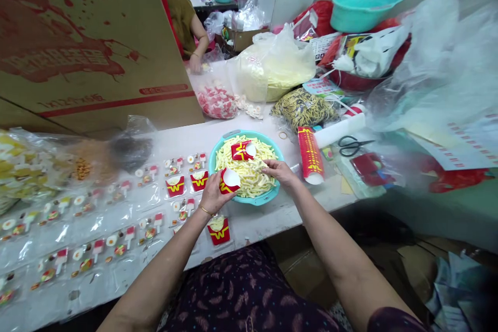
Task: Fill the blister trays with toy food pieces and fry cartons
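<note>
My left hand [213,194] is closed around a small red fry carton [230,180] with a white inside and a yellow mark, held over the left part of a turquoise basin [213,151]. Pale yellow toy fries [254,184] fill the basin. My right hand [279,171] has its fingertips pinched together at the fries on the basin's right side; a few pale pieces seem to be between them. Another red carton [243,150] lies on top of the heap. Filled cartons [218,230] rest on the table left of the basin.
Rows of clear packets with tiny toy foods [120,249] cover the table's left. A stack of red cartons [310,155], scissors [354,146] and a bag of dark striped pieces [305,108] lie to the right. Behind a large cardboard box [89,41], another person's arm [200,36] shows.
</note>
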`<state>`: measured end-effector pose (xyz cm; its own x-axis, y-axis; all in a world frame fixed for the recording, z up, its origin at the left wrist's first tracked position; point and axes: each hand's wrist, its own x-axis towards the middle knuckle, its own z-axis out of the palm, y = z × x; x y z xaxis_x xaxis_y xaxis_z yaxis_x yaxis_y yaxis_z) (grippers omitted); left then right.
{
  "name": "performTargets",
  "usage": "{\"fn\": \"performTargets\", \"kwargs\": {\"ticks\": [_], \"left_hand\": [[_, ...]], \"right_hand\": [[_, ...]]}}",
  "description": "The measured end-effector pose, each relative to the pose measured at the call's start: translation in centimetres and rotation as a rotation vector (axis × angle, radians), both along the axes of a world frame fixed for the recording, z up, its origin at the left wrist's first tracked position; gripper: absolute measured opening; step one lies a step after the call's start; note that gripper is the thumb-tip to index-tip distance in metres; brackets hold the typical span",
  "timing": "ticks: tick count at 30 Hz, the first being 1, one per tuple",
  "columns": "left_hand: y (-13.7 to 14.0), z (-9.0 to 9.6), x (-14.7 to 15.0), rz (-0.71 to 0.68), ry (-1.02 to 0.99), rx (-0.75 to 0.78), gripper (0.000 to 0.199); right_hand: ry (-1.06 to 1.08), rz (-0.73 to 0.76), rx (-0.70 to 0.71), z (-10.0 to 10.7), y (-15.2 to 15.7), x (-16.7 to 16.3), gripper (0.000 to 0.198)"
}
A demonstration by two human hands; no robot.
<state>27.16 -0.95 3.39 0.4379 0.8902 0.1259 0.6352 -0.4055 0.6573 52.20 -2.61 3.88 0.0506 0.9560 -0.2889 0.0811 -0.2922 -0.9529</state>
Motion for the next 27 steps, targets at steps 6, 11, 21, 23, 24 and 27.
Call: {"fn": "performTargets", "kwargs": {"ticks": [6, 11, 21, 23, 24, 27], "left_hand": [[0.7, -0.1, 0.7, -0.023, 0.022, 0.028, 0.077], [1.8, -0.5, 1.7, -0.033, 0.074, 0.003, 0.078], [1.4, -0.8, 3.3, 0.006, 0.025, 0.048, 0.068], [1.2, -0.9, 3.5, 0.017, 0.025, 0.061, 0.065], [1.1, -1.0, 3.5, 0.021, 0.024, 0.061, 0.064], [1.1, -1.2, 3.4, 0.031, -0.005, 0.049, 0.065]], "right_hand": [[0.129, -0.008, -0.076, 1.4, 0.3, 0.3, 0.041], [0.287, 0.146, -0.132, 2.9, 0.8, -1.4, 0.042], [-0.74, 0.263, 0.133, 2.7, 2.1, -6.2, 0.012], [-0.833, 0.336, 0.142, 2.9, 2.2, -6.5, 0.011], [-0.816, 0.376, 0.131, 2.9, 2.2, -6.5, 0.011], [-0.609, 0.388, 0.093, 2.9, 2.4, -5.9, 0.019]]}}
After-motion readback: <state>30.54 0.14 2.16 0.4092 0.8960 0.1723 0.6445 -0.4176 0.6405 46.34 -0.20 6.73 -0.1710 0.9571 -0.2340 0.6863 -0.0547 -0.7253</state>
